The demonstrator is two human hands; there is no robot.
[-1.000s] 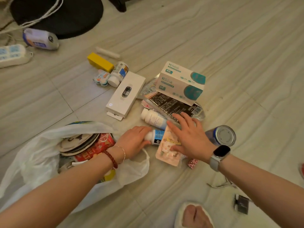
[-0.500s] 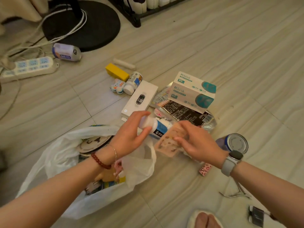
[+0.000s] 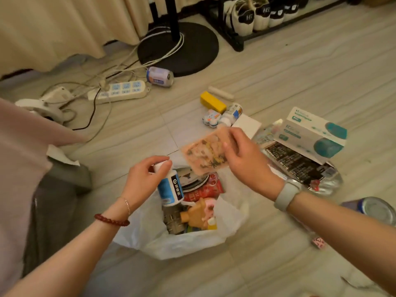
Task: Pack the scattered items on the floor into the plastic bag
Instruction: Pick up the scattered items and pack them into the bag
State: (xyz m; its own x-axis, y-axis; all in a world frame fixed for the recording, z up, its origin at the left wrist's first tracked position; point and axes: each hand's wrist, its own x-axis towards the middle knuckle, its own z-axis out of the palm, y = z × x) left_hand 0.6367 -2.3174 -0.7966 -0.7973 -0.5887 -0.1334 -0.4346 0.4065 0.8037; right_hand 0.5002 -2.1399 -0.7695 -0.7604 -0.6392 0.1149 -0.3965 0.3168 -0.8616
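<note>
Two things are in the air over the plastic bag [image 3: 188, 243]: the left hand [image 3: 142, 181] has its grip wrapped round the cap end of a white bottle [image 3: 170, 185], and the right hand [image 3: 246, 161] pinches a flat pink packet [image 3: 205, 153]. The bag mouth right below looks floppy and crammed, so I reckon either could slide off onto the floor [image 3: 278, 71].

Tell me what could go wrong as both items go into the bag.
The plastic bag lies slack with nobody holding its rim, so the blue and white bottle in the left hand could catch its edge. The flat pink packet, pinched by the right hand, may bend against the items already inside.
</note>
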